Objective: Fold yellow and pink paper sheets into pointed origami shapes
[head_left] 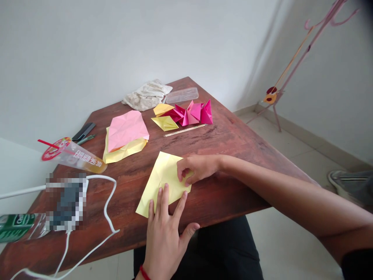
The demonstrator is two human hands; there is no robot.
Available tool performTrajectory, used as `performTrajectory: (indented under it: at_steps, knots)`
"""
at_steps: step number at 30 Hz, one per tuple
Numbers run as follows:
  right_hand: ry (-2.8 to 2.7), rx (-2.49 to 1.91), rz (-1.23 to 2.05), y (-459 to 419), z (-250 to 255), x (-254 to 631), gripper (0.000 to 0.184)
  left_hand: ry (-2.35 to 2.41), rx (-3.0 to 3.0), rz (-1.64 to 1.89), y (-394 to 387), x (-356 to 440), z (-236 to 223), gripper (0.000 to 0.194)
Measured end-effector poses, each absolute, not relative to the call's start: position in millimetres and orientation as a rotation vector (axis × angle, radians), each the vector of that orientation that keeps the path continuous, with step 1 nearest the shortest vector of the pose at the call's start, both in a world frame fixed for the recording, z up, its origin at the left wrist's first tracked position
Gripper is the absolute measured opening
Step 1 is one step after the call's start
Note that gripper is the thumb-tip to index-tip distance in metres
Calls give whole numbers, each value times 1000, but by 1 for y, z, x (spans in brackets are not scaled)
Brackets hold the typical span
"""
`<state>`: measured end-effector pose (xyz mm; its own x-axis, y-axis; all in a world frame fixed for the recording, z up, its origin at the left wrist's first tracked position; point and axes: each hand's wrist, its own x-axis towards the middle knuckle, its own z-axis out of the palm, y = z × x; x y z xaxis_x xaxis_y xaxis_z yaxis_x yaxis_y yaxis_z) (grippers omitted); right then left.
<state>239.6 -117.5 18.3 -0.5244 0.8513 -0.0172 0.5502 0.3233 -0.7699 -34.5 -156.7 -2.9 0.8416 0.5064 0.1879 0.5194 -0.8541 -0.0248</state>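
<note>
A pale yellow paper sheet (161, 182), with a crease or fold across it, lies on the brown wooden table (221, 144). My left hand (163, 237), with a red band at the wrist, rests on its lower part, fingers spread. My right hand (198, 169) curls over its upper right edge, fingertips on the paper. Further back, a creased pink paper sheet (126, 130) lies on a crumpled yellow paper sheet (125, 152). Beyond them stand folded magenta paper pieces (192, 114) and folded yellow paper pieces (164, 123).
A wooden stick (185, 130), a clear plastic box (182, 95), a beige cloth (147, 95), a dark case with a pen (83, 133), and a plastic cup (74, 155) lie on the table. At left are a blurred device (68, 202), white cable (109, 206), and green-labelled bottle (20, 227).
</note>
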Motion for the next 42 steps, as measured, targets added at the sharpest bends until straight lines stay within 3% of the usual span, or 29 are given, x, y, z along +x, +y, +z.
performTrajectory:
  at_steps: [10,15,19,24,28,34,42]
  knots:
    - [-2061,-1379,962,-115,12,235,13,-821,-2963,-276,-156,-30,-3,85]
    - [-2145,-1378,577,-122,6,221,10,-796,-3023,-235,-145,-36,-3,81]
    - [-2265,-1167,322,-129,7,210,20,-694,-3166,-117,-123,-40,8,70]
    - [-2400,-1112,431,-134,13,205,21,-512,-3409,-14,-84,-50,22,57]
    - [-2426,-1213,478,-136,15,205,32,-445,-3513,-59,-63,-55,21,43]
    - [-2438,-1255,439,-134,12,207,39,-659,-3278,-313,-67,-74,4,56]
    - [-2430,-1351,382,-138,14,198,34,-978,-2909,-504,-89,-88,-6,51]
